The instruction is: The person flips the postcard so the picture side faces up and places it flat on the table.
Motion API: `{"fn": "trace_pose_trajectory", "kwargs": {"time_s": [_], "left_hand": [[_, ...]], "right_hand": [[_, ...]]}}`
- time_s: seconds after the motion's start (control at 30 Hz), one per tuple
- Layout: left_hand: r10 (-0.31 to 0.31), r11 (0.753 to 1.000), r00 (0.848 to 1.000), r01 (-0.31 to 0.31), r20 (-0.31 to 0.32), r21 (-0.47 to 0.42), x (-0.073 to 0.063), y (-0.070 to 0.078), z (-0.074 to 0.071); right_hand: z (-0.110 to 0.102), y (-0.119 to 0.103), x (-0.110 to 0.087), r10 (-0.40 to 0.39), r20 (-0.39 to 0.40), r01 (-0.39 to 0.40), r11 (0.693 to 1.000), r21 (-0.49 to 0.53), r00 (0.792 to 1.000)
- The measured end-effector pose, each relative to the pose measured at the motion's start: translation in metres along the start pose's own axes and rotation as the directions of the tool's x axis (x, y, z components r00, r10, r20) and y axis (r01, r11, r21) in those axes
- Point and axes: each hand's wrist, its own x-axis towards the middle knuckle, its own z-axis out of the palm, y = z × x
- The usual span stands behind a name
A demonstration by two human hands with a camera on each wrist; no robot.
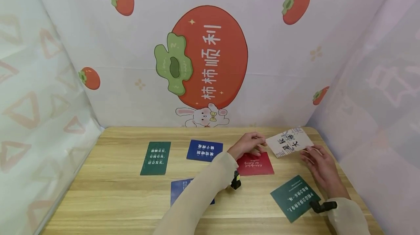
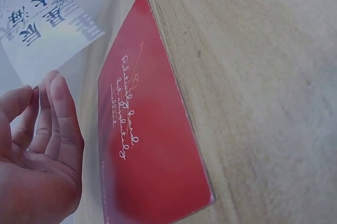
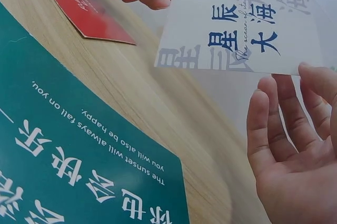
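Note:
A white card [image 1: 290,142] with dark and grey Chinese characters is held up, tilted, above the back right of the table. My left hand [image 1: 249,144] pinches its left corner between thumb and fingers. At the card's lower right edge, my right hand [image 1: 321,165] grips it with the thumb on the printed face and fingers behind, as the right wrist view shows. Below my left hand lies a red card [image 2: 147,129] with white script, partly covered by that hand in the head view. A dark green card [image 1: 295,198] lies just left of my right wrist.
Farther left on the wooden table [image 1: 108,191] lie a green card [image 1: 155,158] and a blue card [image 1: 204,150]. Another blue card [image 1: 178,190] is partly hidden under my left sleeve. A printed cloth backdrop [image 1: 262,82] stands behind the table, with cloth on both sides.

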Motion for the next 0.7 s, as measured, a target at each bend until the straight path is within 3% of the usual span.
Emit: {"fn": "trace_pose_trajectory", "kwargs": {"time_s": [0.27, 0.7], "left_hand": [[0.0, 1.0, 1.0, 0.0, 0.013, -0.006, 0.0017, -0.0027, 0.0017], [-0.042, 0.999, 0.999, 0.042, 0.031, -0.002, -0.0012, -0.0033, 0.0045]], "right_hand": [[-0.0003, 0.0006, 0.0021, -0.004, 0.009, 0.003, 0.999, 0.052, 1.0], [-0.0002, 0.0038, 0.0041, 0.036, -0.01, -0.036, 0.999, 0.017, 0.999]]}}
